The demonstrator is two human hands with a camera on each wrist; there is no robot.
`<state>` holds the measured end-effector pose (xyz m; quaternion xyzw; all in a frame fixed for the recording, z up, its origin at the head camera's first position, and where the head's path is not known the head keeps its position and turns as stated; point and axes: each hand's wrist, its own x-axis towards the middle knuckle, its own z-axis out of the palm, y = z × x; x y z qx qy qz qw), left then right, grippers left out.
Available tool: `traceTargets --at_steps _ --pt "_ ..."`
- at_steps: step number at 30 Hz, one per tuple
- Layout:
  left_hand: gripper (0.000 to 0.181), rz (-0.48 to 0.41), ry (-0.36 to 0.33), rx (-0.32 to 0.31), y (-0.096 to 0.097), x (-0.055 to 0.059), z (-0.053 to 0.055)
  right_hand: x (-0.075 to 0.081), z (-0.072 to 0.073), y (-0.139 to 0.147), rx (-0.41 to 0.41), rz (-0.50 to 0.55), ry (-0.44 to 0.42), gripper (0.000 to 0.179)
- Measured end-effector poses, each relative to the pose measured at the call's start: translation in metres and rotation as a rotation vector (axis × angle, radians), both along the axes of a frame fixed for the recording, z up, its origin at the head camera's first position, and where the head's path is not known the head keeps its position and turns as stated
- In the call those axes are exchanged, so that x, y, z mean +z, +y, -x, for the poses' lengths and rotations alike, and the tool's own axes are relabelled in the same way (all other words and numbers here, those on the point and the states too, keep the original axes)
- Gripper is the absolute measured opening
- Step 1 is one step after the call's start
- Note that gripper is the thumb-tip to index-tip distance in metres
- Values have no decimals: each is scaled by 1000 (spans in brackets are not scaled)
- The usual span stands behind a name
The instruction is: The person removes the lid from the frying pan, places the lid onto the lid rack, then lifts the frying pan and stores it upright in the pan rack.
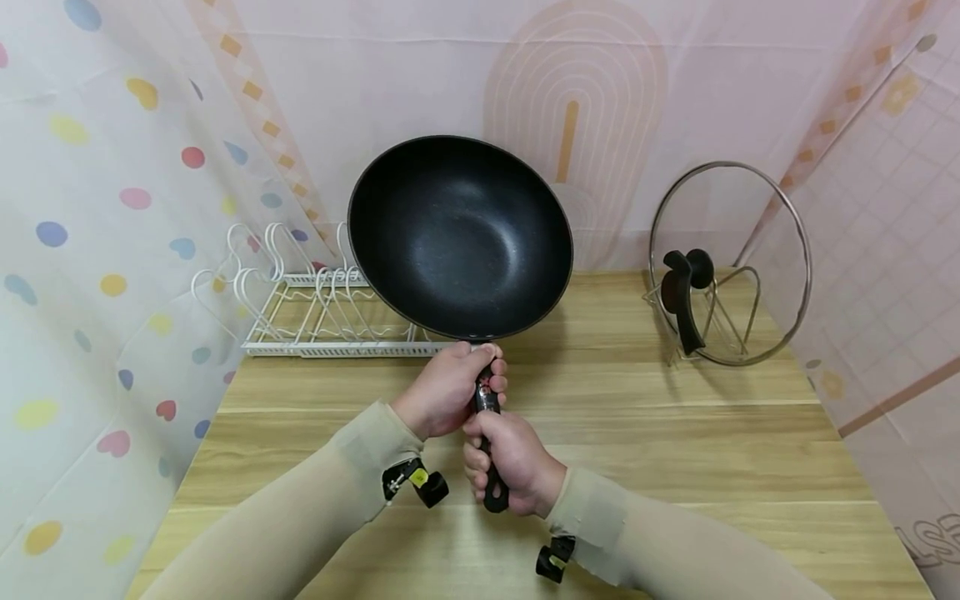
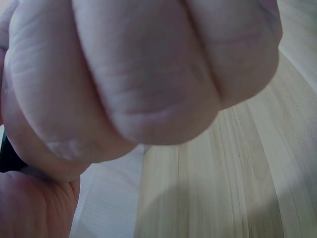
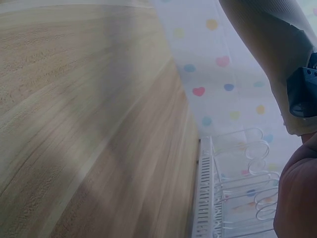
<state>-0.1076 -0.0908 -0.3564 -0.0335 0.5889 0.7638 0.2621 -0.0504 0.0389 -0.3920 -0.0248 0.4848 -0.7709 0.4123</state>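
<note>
A black wok is held up over the table, its inside facing me. My left hand grips the handle close to the pan, thumb on top. Lower down, my right hand holds the same handle near its end, which pokes out below the fingers. In the left wrist view, curled fingers fill the upper part, and the wok is out of sight. The right wrist view catches part of a hand at the right edge; the handle is hidden there.
Behind the wok, at left, stands a white wire dish rack with curved dividers. A glass lid with a black knob leans in a small metal stand at the right. Patterned curtains enclose the wooden table.
</note>
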Motion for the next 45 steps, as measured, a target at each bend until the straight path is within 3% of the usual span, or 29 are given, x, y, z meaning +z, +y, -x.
traceTargets --at_steps 18,45 --pt "31 37 26 42 -13 2 -4 -2 2 -12 46 49 -8 32" --pt "28 104 50 74 -32 8 -11 0 -1 -33 66 91 -8 26"
